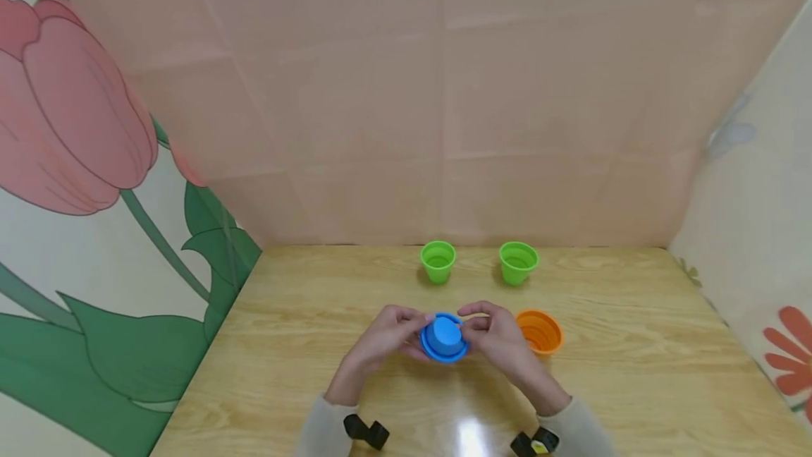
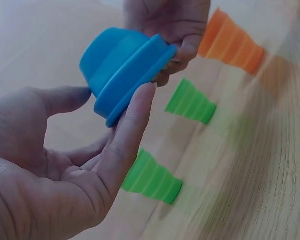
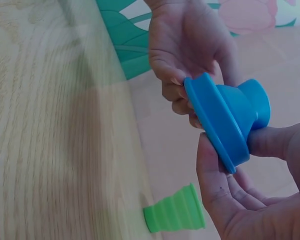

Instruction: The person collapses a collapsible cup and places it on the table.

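A blue collapsible cup [image 1: 444,336] is held over the table between both hands, its base turned up toward the head camera. It is partly folded: in the right wrist view the blue cup [image 3: 230,112] shows a narrow base stepping out to a wide rim band. My left hand [image 1: 395,332] pinches one side, thumb on the wall and index finger along the rim. On the opposite side my right hand [image 1: 497,337] grips it, with thumb and index finger [image 3: 212,165] at wall and rim. The cup's inside is hidden in the head view.
Two green ridged cups, a left one [image 1: 438,262] and a right one [image 1: 518,263], stand upright toward the table's back edge. An orange cup [image 1: 539,332] stands just beyond my right hand. The wooden table [image 1: 634,372] meets a pinkish backdrop [image 1: 482,90] behind.
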A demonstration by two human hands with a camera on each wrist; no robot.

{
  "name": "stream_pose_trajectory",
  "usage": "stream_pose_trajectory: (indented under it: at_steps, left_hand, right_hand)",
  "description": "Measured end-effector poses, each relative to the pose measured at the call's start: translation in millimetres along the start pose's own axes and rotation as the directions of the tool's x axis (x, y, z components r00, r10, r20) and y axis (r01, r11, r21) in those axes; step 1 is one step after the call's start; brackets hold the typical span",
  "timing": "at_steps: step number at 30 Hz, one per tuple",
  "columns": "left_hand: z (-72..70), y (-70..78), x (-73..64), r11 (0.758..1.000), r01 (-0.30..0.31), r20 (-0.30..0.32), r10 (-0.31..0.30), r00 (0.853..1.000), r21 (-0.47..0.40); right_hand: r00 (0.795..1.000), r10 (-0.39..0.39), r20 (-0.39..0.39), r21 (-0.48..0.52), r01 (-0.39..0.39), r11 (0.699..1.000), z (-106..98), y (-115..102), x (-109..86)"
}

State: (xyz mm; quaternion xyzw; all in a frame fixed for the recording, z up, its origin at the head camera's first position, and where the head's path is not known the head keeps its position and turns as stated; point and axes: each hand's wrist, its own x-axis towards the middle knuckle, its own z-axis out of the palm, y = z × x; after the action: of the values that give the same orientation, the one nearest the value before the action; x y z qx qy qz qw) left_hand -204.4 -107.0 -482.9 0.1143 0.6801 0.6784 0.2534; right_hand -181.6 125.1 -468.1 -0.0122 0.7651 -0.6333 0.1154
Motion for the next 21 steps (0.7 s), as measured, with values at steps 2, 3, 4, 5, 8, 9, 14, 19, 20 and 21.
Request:
stream_pose_trajectory:
  at_steps: [2, 3, 4, 5, 8, 9, 14, 19, 20, 21]
  left_hand:
    - [-0.2, -0.3, -0.3, 1.000, -0.001, -0.007, 0.001, 1.000, -0.002]
    - [-0.2, -0.3, -0.6, 1.000, 0.000, -0.010, 0.000, 1.000, -0.003]
    - [-0.2, -0.3, -0.8, 1.000, 0.001, -0.012, -0.001, 1.000, -0.003]
    - [-0.3, -0.2, -1.0, 1.000, 0.007, -0.016, -0.007, 1.000, -0.004]
    - [0.0, -0.1, -0.3, 1.000, 0.019, -0.015, -0.019, 1.000, -0.003]
    - [0.1, -0.3, 0.1, 1.000, 0.026, -0.011, -0.026, 1.000, -0.002]
    - [-1.1, -3.5, 1.6, 1.000, 0.025, 0.005, -0.025, 1.000, 0.009]
    - [-2.6, -5.7, 2.1, 1.000, 0.014, -0.017, -0.014, 1.000, 0.021]
    - [-2.3, -6.0, 2.4, 1.000, 0.010, -0.018, -0.010, 1.000, 0.019]
    - [-1.7, -6.1, 2.7, 1.000, 0.007, -0.018, -0.007, 1.000, 0.016]
  right_hand:
    - [1.000, -0.009, -0.014, -0.021, 0.009, 1.000, 1.8, 0.4, 0.9]
    - [1.000, -0.011, -0.022, -0.031, 0.010, 0.999, 2.5, 0.7, 1.2]
    - [1.000, -0.014, -0.028, -0.042, 0.013, 0.999, 3.2, 1.1, 1.5]
    - [0.999, -0.017, -0.034, -0.052, 0.015, 0.999, 3.9, 1.7, 1.7]
    - [0.999, -0.018, -0.034, -0.065, 0.016, 0.998, 4.1, 3.3, 1.2]
    - [0.999, -0.019, -0.033, -0.067, 0.017, 0.998, 4.0, 3.8, 0.8]
    - [0.999, -0.028, -0.017, -0.074, 0.027, 0.997, 6.1, 6.3, 0.4]
    - [0.999, -0.051, 0.016, -0.095, 0.052, 0.994, 9.2, 7.0, 2.9]
    - [0.999, -0.050, 0.018, -0.094, 0.052, 0.994, 8.9, 6.9, 2.9]
    - [0.999, -0.050, 0.017, -0.096, 0.052, 0.994, 8.4, 6.9, 2.8]
